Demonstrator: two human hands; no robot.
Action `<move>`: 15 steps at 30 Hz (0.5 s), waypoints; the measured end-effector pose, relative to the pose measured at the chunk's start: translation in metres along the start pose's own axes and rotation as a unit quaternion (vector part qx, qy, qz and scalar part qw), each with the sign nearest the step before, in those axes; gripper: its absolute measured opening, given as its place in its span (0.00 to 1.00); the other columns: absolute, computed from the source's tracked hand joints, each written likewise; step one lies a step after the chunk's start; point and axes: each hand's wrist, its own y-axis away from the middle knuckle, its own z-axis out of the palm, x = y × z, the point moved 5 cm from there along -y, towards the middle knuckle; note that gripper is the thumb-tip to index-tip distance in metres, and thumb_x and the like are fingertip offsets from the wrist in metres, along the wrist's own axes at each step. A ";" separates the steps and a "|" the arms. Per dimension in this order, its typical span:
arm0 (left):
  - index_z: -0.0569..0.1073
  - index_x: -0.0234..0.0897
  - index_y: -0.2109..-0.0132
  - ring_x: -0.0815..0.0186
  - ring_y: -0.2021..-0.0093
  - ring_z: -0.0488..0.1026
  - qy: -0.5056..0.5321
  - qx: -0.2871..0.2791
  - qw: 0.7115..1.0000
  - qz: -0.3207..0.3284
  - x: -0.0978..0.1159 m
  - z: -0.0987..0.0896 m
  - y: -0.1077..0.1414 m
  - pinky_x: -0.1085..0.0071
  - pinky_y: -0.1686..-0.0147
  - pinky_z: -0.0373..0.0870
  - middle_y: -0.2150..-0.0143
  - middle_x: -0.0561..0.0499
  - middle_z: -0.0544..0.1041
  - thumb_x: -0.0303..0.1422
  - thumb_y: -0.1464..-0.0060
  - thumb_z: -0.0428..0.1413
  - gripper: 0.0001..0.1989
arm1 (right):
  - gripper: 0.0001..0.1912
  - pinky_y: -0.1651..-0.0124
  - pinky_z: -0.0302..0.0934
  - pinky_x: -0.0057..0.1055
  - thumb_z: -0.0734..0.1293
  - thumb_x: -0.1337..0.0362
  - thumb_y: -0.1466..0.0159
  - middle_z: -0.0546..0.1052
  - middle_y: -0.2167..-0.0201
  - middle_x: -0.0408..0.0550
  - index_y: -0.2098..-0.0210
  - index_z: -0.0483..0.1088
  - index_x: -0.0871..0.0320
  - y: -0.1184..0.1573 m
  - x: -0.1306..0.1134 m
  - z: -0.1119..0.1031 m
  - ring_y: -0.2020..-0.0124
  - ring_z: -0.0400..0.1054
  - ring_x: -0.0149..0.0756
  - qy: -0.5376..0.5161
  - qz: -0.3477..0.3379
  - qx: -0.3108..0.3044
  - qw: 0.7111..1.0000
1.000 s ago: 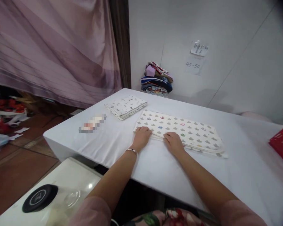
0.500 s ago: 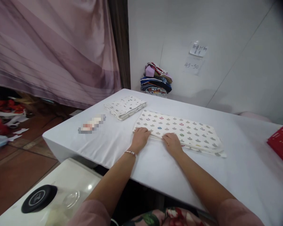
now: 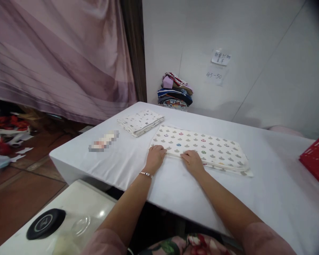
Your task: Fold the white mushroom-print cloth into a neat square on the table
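A long folded cloth point(image 3: 199, 145), white with grey motifs and small coloured anchors, lies flat on the white-covered table point(image 3: 271, 198). At its near left corner my left hand point(image 3: 155, 157) grips the edge, fingers on top and curled. My right hand point(image 3: 192, 162) pinches the same near edge a little farther right, thumb toward the left hand. The undersides of both hands' grips are hidden. Behind and to the left rests a second, smaller folded cloth point(image 3: 140, 122), white with small dark prints; neither hand touches it.
A blurred-out item point(image 3: 103, 141) lies on the table's left part. At the right edge stands a red basket point(image 3: 317, 157). Beyond the table is a stack of folded clothes point(image 3: 175, 91). A white surface with a black round object point(image 3: 46, 224) sits at lower left.
My hands stay at the near edge of the cloth, with only a slight shift of the fingers. The view has moved a little; the cloth lies much as before.
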 end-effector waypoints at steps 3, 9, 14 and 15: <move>0.76 0.43 0.59 0.61 0.54 0.66 -0.009 0.010 1.000 -0.015 -0.003 -0.003 0.002 0.60 0.53 0.60 0.58 0.49 0.74 0.30 0.44 0.51 0.10 | 0.14 0.60 0.52 0.34 0.57 0.64 0.34 0.71 0.65 0.50 0.58 0.74 0.53 0.000 -0.001 0.001 0.64 0.59 0.38 0.008 -0.007 -0.006 1.000; 0.76 0.43 0.61 0.60 0.54 0.66 -0.004 0.041 0.996 -0.082 -0.017 -0.015 0.009 0.58 0.52 0.60 0.59 0.50 0.75 0.29 0.44 0.51 0.09 | 0.16 0.59 0.52 0.34 0.56 0.64 0.33 0.71 0.64 0.50 0.58 0.75 0.53 0.000 -0.005 0.002 0.63 0.59 0.38 0.008 -0.009 -0.008 1.000; 0.76 0.41 0.61 0.58 0.53 0.66 0.019 0.088 0.979 -0.181 -0.038 -0.021 0.018 0.59 0.53 0.63 0.58 0.47 0.74 0.28 0.45 0.49 0.11 | 0.16 0.60 0.52 0.34 0.56 0.66 0.34 0.71 0.65 0.50 0.58 0.75 0.54 0.001 -0.005 0.002 0.63 0.59 0.38 0.015 -0.016 -0.013 1.000; 0.76 0.40 0.61 0.58 0.53 0.66 0.028 0.098 0.976 -0.192 -0.041 -0.021 0.019 0.59 0.53 0.64 0.57 0.47 0.74 0.28 0.45 0.49 0.11 | 0.16 0.60 0.52 0.34 0.56 0.66 0.34 0.71 0.65 0.50 0.59 0.75 0.54 0.001 -0.005 0.002 0.63 0.59 0.38 0.015 -0.015 -0.013 1.000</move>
